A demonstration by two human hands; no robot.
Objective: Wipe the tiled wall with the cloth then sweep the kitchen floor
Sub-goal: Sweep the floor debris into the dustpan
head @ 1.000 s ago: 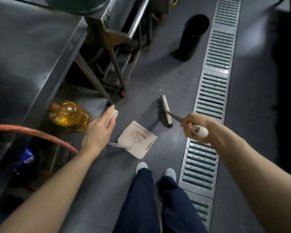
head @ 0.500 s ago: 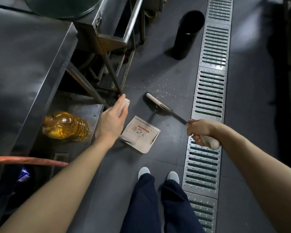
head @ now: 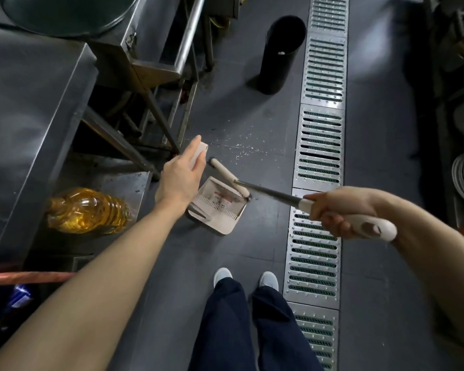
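My left hand (head: 181, 175) grips the white top end of the dustpan's long handle. The beige dustpan (head: 217, 210) rests on the dark grey floor (head: 172, 263), mouth facing up and right. My right hand (head: 340, 210) is closed on the broom handle (head: 370, 228). The broom's beige head (head: 229, 178) lies across the dustpan's mouth. White crumbs (head: 241, 148) are scattered on the floor just beyond the broom head. No cloth or tiled wall is in view.
A steel counter (head: 30, 124) with legs and a lower shelf stands at left, holding a bottle of yellow oil (head: 86, 210). A black cylindrical bin (head: 280, 54) stands ahead. A metal drain grate (head: 316, 183) runs along the right. My feet (head: 245, 279) are below the dustpan. An orange hose (head: 24, 277) crosses lower left.
The broom head has swept leftward and back from the open floor onto the dustpan's mouth. My left hand and the dustpan shifted slightly toward the counter leg.
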